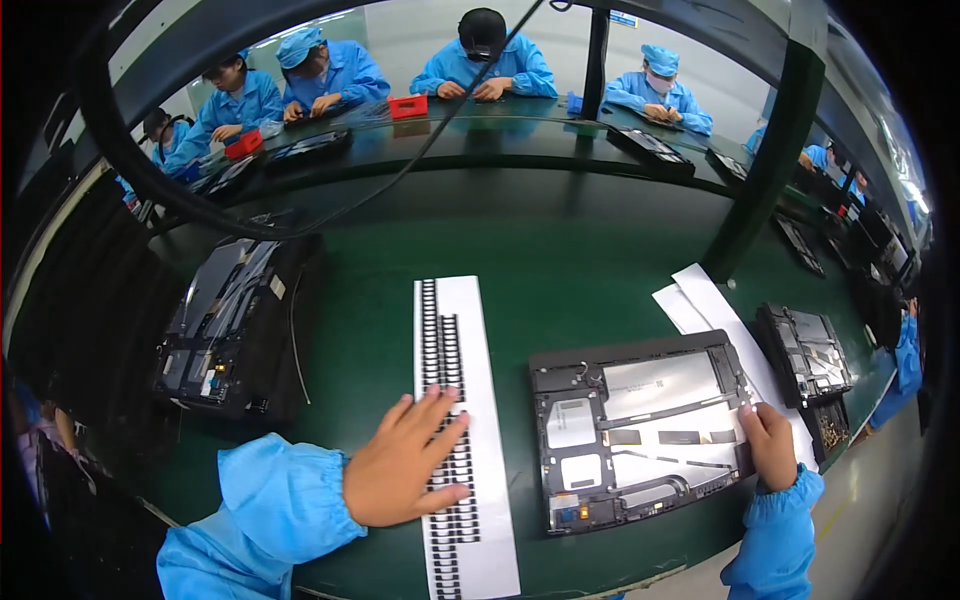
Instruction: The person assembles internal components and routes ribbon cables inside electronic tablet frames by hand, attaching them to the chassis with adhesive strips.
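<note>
My left hand [400, 462] lies flat with fingers spread on a long white sheet [490, 530], which carries columns of small black pieces [452, 365]. To its right is an opened tablet [668, 385], a black frame with silver battery panels, dark strips and cables inside. It rests on the green table. My right hand [770, 445] grips the tablet's right edge, thumb and fingers closed against the frame; the fingertips are partly hidden. Both forearms wear blue sleeves.
A stack of dark device housings with loose cables [225, 320] stands at the left. White papers [735, 320] lie behind the tablet, and another opened device [808, 350] sits far right. A dark post [770, 165] rises nearby. Co-workers in blue [485, 65] sit across, near red bins [408, 106].
</note>
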The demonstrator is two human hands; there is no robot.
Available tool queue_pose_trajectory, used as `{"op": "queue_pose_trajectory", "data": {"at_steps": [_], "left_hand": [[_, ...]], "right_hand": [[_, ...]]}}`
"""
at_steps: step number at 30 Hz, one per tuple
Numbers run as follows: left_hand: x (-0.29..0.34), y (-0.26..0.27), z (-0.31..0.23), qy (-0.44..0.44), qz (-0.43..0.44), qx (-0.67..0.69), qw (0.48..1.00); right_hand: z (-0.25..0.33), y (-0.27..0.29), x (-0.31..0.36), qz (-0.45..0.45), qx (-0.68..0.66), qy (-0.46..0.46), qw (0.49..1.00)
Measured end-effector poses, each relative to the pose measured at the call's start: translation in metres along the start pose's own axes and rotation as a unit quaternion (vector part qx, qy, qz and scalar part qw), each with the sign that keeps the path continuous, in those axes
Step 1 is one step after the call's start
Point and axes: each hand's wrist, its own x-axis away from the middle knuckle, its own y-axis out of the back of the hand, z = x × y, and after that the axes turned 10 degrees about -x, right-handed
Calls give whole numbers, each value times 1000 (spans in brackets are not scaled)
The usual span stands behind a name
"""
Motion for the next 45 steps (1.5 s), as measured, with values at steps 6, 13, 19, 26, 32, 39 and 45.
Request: {"op": "queue_pose_trajectory", "data": {"at_steps": [6, 13, 19, 26, 32, 39, 45], "left_hand": [[-15, -1, -9, -46, -10, 60, 997], [-61, -12, 30, 2, -201, 64, 978], [-69, -19, 31, 8, -178, 84, 980], [-73, -11, 39, 10, -188, 70, 980], [-73, -17, 36, 7, -173, 61, 983], [-69, -17, 32, 4, -178, 17, 984], [-67, -14, 35, 11, -188, 37, 981]], "right_hand": [[84, -48, 3, 16, 83, 222, 971], [156, -208, -63, 220, 121, 268, 930], [163, -252, -68, 203, 208, 178, 940], [186, -259, -83, 234, 200, 109, 945], [175, -268, -82, 213, 177, 45, 960], [167, -261, -78, 208, 97, 98, 968], [191, -206, -75, 152, 14, 172, 973]]}}
